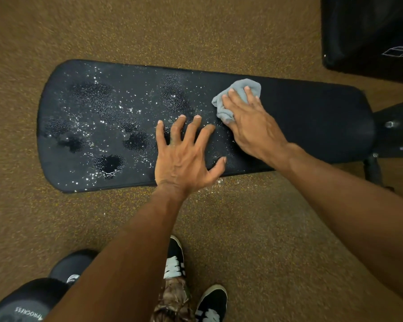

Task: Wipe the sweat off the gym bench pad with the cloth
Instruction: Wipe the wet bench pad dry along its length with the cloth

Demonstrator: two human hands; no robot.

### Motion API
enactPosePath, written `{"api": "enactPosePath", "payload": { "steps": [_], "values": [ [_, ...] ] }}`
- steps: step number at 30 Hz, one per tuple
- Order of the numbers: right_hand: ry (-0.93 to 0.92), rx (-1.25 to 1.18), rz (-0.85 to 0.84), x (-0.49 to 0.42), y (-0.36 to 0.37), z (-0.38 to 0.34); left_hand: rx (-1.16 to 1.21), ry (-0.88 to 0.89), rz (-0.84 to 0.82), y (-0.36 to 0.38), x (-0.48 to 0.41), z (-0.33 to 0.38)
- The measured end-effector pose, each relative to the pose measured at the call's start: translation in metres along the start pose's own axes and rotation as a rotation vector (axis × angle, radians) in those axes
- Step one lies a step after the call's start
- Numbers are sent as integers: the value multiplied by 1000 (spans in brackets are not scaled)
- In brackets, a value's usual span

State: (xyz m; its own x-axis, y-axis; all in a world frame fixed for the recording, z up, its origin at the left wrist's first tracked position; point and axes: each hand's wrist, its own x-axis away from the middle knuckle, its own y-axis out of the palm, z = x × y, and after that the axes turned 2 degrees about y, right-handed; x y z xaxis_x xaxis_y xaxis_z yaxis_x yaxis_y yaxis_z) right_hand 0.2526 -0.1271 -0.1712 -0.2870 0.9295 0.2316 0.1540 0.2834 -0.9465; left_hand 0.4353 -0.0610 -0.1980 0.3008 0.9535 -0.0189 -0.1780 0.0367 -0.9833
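Flat-fingered, the right hand [251, 126] presses a crumpled grey cloth [240, 88] near the droplet-beaded, pebbled bench pad [312, 126]'s far edge; the left hand [184, 159] lies splayed.

This is looking like a gym: a long black vinyl pad [312, 117] is resting on a metal frame [393, 135] over speckled rubber floor [265, 228], a dumbbell [33, 296] is lying lower left, and black padded equipment [370, 31] is standing upper right.
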Motion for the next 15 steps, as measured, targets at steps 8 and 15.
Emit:
{"api": "enactPosePath", "payload": {
  "steps": [8, 15],
  "values": [
    [-87, 58, -52, 28, 1, 27, 4, -4, 6, 1, -1, -1],
    [-114, -16, -32, 39, 9, -2, 11, -5, 0, 2, -1, -2]
  ]
}}
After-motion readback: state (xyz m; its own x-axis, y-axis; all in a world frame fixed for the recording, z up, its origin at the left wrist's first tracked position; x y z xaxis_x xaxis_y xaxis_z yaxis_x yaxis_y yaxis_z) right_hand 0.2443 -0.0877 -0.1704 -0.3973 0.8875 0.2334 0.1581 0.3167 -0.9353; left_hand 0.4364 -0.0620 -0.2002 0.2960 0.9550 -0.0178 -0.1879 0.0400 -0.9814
